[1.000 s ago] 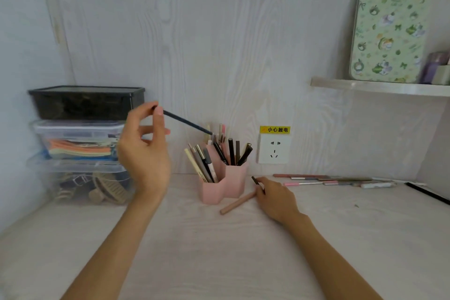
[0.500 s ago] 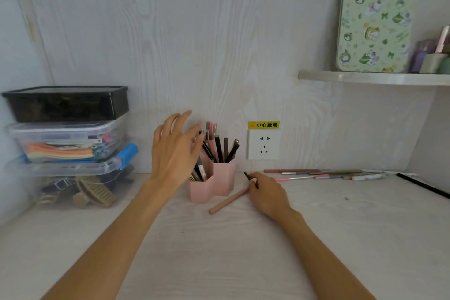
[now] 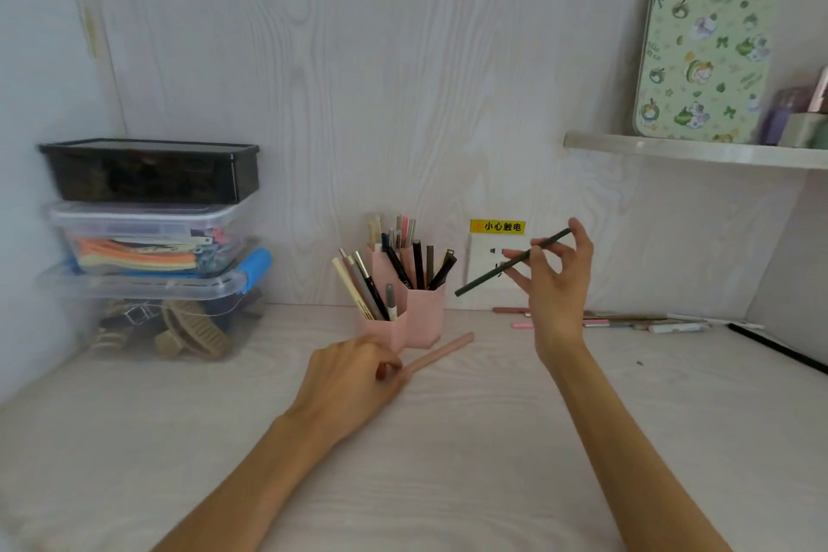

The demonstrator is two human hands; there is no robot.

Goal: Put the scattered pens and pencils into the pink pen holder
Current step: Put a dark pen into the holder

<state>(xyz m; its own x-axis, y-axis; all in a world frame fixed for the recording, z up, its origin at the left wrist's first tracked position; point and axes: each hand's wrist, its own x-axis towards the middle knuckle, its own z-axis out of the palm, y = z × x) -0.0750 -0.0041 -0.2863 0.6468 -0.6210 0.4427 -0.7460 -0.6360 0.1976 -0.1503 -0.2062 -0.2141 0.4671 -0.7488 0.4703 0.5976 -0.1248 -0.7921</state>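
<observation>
You are working at a pale wood-grain desk (image 3: 448, 462) against a matching wall, your right hand (image 3: 558, 282) pinching a dark pencil (image 3: 493, 276) aloft beside the pink pen holder (image 3: 405, 318), your left hand (image 3: 354, 376) gripping a pink pencil (image 3: 441, 352) lying before it, stacked storage boxes (image 3: 148, 238) sitting leftward

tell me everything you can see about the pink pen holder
The pink pen holder looks like matte plastic, made of several joined angular compartments standing upright on the pale wood-grain desk, close to the back wall. It is crowded with pens and pencils, dark, cream, grey and pink, most leaning out of its open tops. A pink pencil lies on the desk just before it; whether they touch is unclear. The left hand rests close in front.
</observation>
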